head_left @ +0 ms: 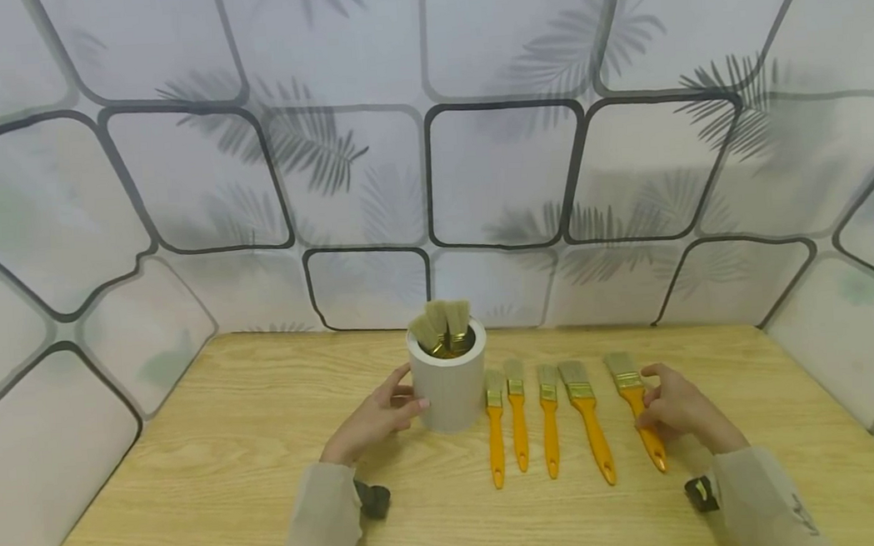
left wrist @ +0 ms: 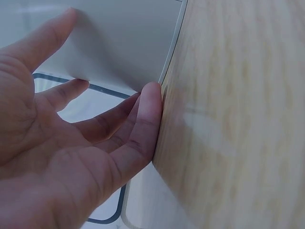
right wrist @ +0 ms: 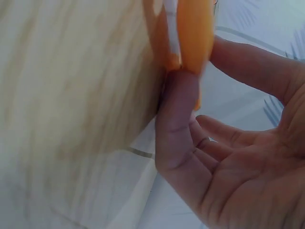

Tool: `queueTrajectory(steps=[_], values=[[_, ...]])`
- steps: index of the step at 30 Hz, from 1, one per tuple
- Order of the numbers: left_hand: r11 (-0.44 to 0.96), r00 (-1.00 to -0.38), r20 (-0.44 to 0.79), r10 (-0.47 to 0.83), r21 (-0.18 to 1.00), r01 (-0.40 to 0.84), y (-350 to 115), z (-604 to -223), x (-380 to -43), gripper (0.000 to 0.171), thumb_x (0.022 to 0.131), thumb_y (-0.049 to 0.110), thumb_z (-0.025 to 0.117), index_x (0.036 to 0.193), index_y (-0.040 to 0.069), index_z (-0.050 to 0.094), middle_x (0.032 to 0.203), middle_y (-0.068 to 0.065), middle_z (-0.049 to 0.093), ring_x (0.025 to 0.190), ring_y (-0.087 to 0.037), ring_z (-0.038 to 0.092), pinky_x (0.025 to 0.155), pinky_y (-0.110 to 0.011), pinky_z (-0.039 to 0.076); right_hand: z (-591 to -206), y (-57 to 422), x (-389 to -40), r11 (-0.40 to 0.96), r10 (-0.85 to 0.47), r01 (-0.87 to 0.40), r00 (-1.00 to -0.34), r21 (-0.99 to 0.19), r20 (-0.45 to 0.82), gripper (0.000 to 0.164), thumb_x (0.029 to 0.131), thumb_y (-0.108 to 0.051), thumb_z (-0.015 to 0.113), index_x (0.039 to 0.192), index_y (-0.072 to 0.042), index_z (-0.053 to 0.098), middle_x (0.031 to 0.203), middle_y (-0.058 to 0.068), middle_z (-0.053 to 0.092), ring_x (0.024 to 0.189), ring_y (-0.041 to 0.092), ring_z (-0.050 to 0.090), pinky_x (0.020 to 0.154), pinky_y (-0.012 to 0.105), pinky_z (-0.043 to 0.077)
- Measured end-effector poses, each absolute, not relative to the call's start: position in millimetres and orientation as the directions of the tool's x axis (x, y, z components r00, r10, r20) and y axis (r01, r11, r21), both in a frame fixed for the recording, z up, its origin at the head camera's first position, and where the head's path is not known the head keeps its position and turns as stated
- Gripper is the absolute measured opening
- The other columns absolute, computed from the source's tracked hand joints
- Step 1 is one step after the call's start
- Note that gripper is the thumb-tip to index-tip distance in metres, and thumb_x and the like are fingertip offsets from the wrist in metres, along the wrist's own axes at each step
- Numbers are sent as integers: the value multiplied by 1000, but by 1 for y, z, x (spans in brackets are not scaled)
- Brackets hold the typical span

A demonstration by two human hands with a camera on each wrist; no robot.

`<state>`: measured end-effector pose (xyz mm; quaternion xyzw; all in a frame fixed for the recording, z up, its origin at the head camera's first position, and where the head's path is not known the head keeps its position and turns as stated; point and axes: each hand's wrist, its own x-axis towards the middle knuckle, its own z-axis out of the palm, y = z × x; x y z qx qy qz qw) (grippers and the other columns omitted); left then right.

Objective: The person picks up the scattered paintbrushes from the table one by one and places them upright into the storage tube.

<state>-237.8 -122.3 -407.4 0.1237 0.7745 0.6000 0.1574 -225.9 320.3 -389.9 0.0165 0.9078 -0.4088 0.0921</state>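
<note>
A white cylindrical cup point(head_left: 450, 393) stands on the wooden table with several paintbrushes point(head_left: 440, 323) in it, bristles up. My left hand point(head_left: 374, 419) holds the cup's left side, thumb in front and fingers toward the back; in the left wrist view the fingertips point(left wrist: 150, 93) meet its wall low down, near the table. At the right end of a row of brushes, my right hand point(head_left: 678, 404) pinches the orange handle of a wide paintbrush point(head_left: 625, 374) from its right side. The right wrist view has this handle point(right wrist: 194, 36) between thumb and fingers, close to the table.
Between the cup and the pinched brush lie several orange-handled paintbrushes point(head_left: 549, 421), side by side, bristles toward the back. The wooden table point(head_left: 216, 470) ends at patterned cloth walls point(head_left: 378, 285) behind and at both sides.
</note>
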Motion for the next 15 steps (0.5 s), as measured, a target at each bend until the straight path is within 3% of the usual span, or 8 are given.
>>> queueTrajectory(steps=[15], values=[[248,-920,-96,379,969,1,-122,-407,-237,80,100,28,67,162,7,22,145,-27,46,127,-41,53,101,-53,50,-387,319,-222,649,-63,38,-993,-760,-104,80,76,13,75,141,17,30,90,18,62,71,21,61,56,37,58]])
